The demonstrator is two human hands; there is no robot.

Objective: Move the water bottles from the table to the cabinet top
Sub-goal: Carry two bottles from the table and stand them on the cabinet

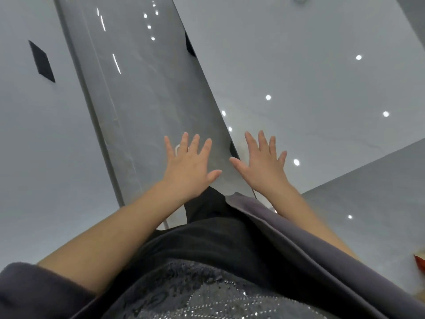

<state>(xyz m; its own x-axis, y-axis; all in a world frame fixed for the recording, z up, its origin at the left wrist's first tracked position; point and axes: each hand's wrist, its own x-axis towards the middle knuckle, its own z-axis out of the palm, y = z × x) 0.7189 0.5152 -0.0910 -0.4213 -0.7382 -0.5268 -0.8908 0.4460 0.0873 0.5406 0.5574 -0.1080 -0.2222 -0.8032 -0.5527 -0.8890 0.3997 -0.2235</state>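
Note:
No water bottle, table or cabinet top shows in the head view. My left hand is held out in front of me with fingers spread straight, palm down, holding nothing. My right hand is beside it, also spread flat and empty. Both hover above a glossy grey floor. A darker grey polished strip runs from the top left down beneath my left hand.
Small black diamond inlays mark the floor tiles. Ceiling lights reflect as white dots on the floor. My dark trousers and grey garment fill the bottom. A red scrap sits at the right edge.

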